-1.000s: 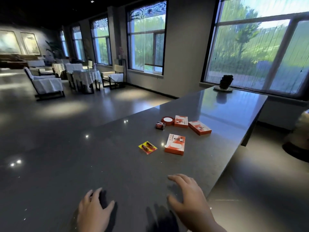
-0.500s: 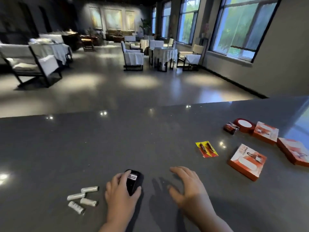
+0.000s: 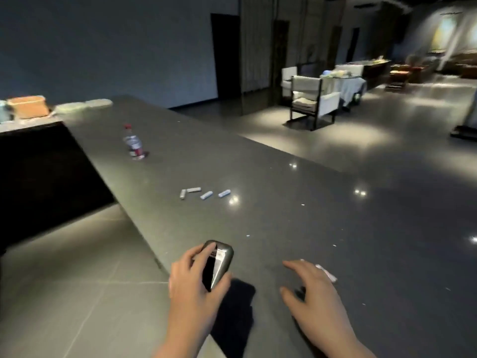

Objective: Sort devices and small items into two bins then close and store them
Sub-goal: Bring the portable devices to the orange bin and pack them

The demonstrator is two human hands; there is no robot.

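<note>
My left hand [image 3: 193,282] grips a small black device [image 3: 216,264] with a silver edge and a white label, lifted just above the near edge of the dark grey counter [image 3: 309,228]. My right hand [image 3: 312,293] hovers flat over the counter to the right, fingers spread, holding nothing. A small pale item [image 3: 326,272] lies on the counter just beyond its fingers. Several white batteries [image 3: 204,194] lie loose on the counter farther ahead. No bins are in view.
A water bottle [image 3: 133,146] with a red cap stands far up the counter. An orange-brown box [image 3: 27,106] sits on a side surface at the far left. The counter's left edge drops to tiled floor. White armchairs [image 3: 313,102] stand across the room.
My head has swung left: the orange boxes and yellow pack have left the view, the batteries and bottle have come in. My left hand has lifted the black device off the counter.
</note>
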